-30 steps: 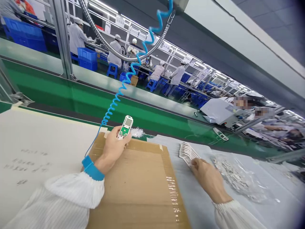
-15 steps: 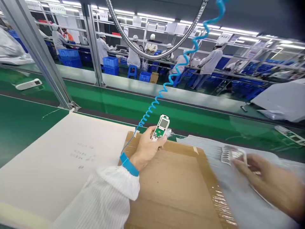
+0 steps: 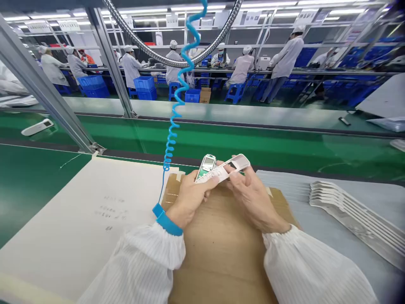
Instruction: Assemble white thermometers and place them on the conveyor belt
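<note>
My left hand (image 3: 191, 196) grips a small handset body (image 3: 206, 165) with a green circuit board and a grey screen showing. My right hand (image 3: 249, 196) pinches a white plastic front cover (image 3: 227, 169) and holds it slantwise across the handset body, touching it. Both hands hover over a brown cardboard sheet (image 3: 221, 249). A blue wrist strap (image 3: 166, 219) on my left wrist runs into a blue coiled cord (image 3: 177, 101) going up out of view.
A row of white covers (image 3: 348, 209) lies on grey foam at the right. A cream mat (image 3: 79, 211) is to the left. A green conveyor belt (image 3: 268, 143) runs beyond, with a white handset (image 3: 37, 127) on it. An aluminium post (image 3: 47, 93) stands at left. Other workers sit at far benches.
My right hand has taken a white cover from the row at the right and brought it to the handset body in my left hand. The view has swung left.
</note>
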Motion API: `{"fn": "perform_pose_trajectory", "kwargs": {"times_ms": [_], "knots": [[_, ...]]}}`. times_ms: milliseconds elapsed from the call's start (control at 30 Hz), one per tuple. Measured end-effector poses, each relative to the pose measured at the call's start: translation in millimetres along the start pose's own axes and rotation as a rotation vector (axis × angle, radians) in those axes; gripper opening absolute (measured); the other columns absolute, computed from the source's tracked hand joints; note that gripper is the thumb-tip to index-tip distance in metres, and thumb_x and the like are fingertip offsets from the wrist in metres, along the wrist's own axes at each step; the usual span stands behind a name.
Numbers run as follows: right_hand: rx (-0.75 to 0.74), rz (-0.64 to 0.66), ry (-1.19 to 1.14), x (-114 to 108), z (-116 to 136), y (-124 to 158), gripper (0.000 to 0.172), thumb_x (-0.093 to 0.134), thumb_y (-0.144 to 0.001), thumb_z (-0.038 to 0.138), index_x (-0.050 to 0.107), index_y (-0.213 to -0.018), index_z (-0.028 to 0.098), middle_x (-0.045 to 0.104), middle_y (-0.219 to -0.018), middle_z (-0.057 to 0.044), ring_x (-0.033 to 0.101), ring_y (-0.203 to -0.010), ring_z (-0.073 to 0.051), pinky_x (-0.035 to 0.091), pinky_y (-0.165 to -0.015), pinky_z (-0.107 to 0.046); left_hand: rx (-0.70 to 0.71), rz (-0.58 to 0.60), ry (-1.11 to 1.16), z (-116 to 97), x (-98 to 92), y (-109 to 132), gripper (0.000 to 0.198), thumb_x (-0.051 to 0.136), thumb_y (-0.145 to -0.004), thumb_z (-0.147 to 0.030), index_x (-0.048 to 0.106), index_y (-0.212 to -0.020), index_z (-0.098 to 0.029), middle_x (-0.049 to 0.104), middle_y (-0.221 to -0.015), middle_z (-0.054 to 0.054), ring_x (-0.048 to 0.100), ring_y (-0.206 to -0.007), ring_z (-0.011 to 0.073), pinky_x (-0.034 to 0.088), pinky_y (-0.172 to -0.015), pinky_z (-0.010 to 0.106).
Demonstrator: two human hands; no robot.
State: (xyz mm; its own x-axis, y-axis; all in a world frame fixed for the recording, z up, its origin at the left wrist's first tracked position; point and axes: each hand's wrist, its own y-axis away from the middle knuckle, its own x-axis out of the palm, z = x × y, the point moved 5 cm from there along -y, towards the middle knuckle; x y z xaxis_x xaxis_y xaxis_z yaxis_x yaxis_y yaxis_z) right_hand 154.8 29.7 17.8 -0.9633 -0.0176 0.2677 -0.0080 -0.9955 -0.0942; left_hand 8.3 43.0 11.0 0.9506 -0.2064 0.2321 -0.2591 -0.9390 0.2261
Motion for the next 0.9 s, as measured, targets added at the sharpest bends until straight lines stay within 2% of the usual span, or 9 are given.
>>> {"fn": "perform_pose_trajectory", "kwargs": {"times_ms": [67, 133, 233, 333, 433, 567, 733, 833, 900], "knots": [[-0.021, 0.006, 0.057, -11, 1, 3, 0.06, 0.073, -0.091, 0.052, 0.047, -0.142, 0.034, 0.071, -0.137, -0.006, 0.062, -0.132, -0.023, 0.044, -0.117, -0.045, -0.042, 0.073, 0.025, -1, 2.7, 1, 0.04, 0.084, -0.075, -0.041, 0.065, -0.1, -0.016, 0.054, -0.073, -0.003, 0.043, -0.054, 0.006, 0.03, -0.049, 0.022], [-0.034, -0.001, 0.091, -20, 1, 5, 0.062, 0.076, -0.088, 0.054, 0.05, -0.14, 0.034, 0.073, -0.133, -0.005, 0.063, -0.13, -0.024, 0.046, -0.115, -0.045, -0.056, 0.069, -0.027, 0, 2.1, 0, 0.037, 0.079, -0.08, -0.048, 0.066, -0.095, -0.017, 0.055, -0.07, -0.003, 0.044, -0.054, 0.0072, 0.032, -0.049, 0.022], [-0.016, 0.002, 0.103, -23, -1, 5, 0.059, 0.078, -0.084, 0.058, 0.057, -0.132, 0.032, 0.075, -0.125, -0.005, 0.069, -0.12, -0.026, 0.05, -0.109, -0.046, 0.074, -0.146, -0.173, -3, -8.4, -5, 0.044, 0.053, -0.098, -0.058, 0.066, -0.089, -0.017, 0.063, -0.073, 0.002, 0.056, -0.062, 0.0127, 0.042, -0.056, 0.025], [0.025, -0.004, 0.091, -21, -1, 6, 0.052, 0.08, -0.083, 0.055, 0.061, -0.125, 0.03, 0.075, -0.125, -0.006, 0.069, -0.119, -0.026, 0.049, -0.111, -0.045, 0.324, -0.249, -0.31, -12, -11.2, -5, 0.039, 0.044, -0.104, -0.048, 0.07, -0.113, -0.02, 0.074, -0.099, 0.005, 0.068, -0.09, 0.0187, 0.052, -0.077, 0.029], [0.053, -0.028, 0.065, -22, 0, 6, 0.053, 0.082, -0.082, 0.052, 0.062, -0.126, 0.029, 0.076, -0.123, -0.006, 0.07, -0.119, -0.026, 0.047, -0.111, -0.045, 0.458, -0.126, -0.412, -13, -0.2, 1, 0.032, 0.06, -0.098, -0.039, 0.068, -0.126, -0.025, 0.073, -0.124, 0.004, 0.067, -0.113, 0.0205, 0.051, -0.096, 0.032], [0.063, -0.037, 0.07, -25, -2, 6, 0.054, 0.086, -0.078, 0.05, 0.066, -0.123, 0.027, 0.078, -0.117, -0.007, 0.072, -0.112, -0.027, 0.049, -0.108, -0.046, 0.437, -0.078, -0.513, -7, 9.7, 8, 0.031, 0.072, -0.09, -0.034, 0.072, -0.12, -0.026, 0.075, -0.124, 0.003, 0.069, -0.111, 0.0217, 0.053, -0.098, 0.034], [0.062, -0.093, -0.123, -19, -2, 6, 0.045, 0.084, -0.079, 0.054, 0.072, -0.11, 0.024, 0.078, -0.111, -0.005, 0.071, -0.11, -0.025, 0.05, -0.105, -0.04, 0.565, -0.073, -0.757, -11, 22.0, 19, 0.033, 0.055, -0.102, -0.036, 0.066, -0.133, -0.028, 0.072, -0.131, 0.004, 0.068, -0.12, 0.0237, 0.054, -0.104, 0.038], [0.212, -0.201, -0.422, -15, -7, 8, 0.043, 0.068, -0.088, 0.064, 0.073, -0.09, 0.022, 0.076, -0.085, -0.003, 0.072, -0.094, -0.024, 0.055, -0.099, -0.042, 0.549, 0.062, -1.127, -6, 40.3, 27, 0.043, 0.046, -0.106, -0.042, 0.056, -0.144, -0.025, 0.072, -0.13, 0.009, 0.072, -0.112, 0.0305, 0.059, -0.094, 0.045], [0.323, -0.29, -0.566, -15, -10, 11, 0.045, 0.058, -0.094, 0.061, 0.066, -0.071, 0.023, 0.061, -0.056, 0.002, 0.069, -0.073, -0.022, 0.059, -0.091, -0.043, 0.525, 0.183, -1.336, 0, 52.7, 32, 0.049, 0.045, -0.105, -0.048, 0.054, -0.146, -0.021, 0.072, -0.128, 0.014, 0.075, -0.1, 0.0337, 0.061, -0.082, 0.046]]}}
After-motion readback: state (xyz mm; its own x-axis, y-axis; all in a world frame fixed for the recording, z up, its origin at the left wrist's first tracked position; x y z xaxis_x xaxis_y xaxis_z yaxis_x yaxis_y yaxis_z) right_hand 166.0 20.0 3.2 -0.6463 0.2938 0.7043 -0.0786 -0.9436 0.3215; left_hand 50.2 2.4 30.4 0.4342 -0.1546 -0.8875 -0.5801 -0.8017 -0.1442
